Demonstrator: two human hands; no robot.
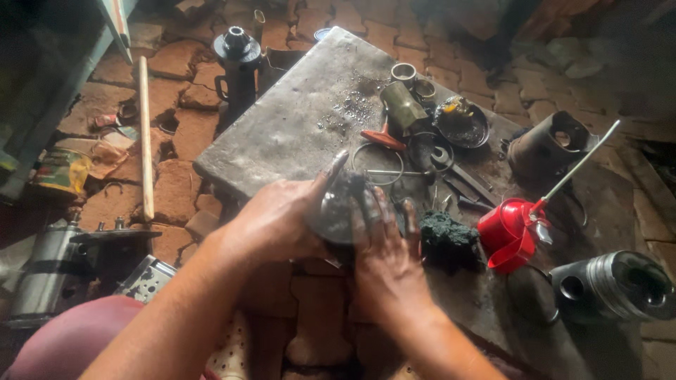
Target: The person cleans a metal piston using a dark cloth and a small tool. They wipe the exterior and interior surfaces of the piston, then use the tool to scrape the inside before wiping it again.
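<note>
**Greasy hands on a round metal part at the slab's near edge**

Grey and stained, the metal slab (296,119) lies on a brick floor (183,134), and everything else is placed from it. Seen from the head camera, both hands meet at the slab's near edge over a dark, round metal part (336,211) — its exact kind cannot be told through the grime. The left hand (278,222) cups the part from the side, fingers curled around it and one finger pointing up toward the slab's middle. The right hand (384,257) lies flat against the part's front, fingers spread and blackened with grease.

Just beside the right hand, on the slab, sits a dark green scouring pad (448,239). Next to the pad stands a red oil can (510,232) with a long thin spout. Toward the slab's far side lie orange-handled pliers (384,139), a wire ring (378,163) and a brass-coloured cylinder (403,107). At the slab's right end rests a grey piston (612,285). Off the slab's left side, a wooden stick (145,134) lies on the bricks.
</note>
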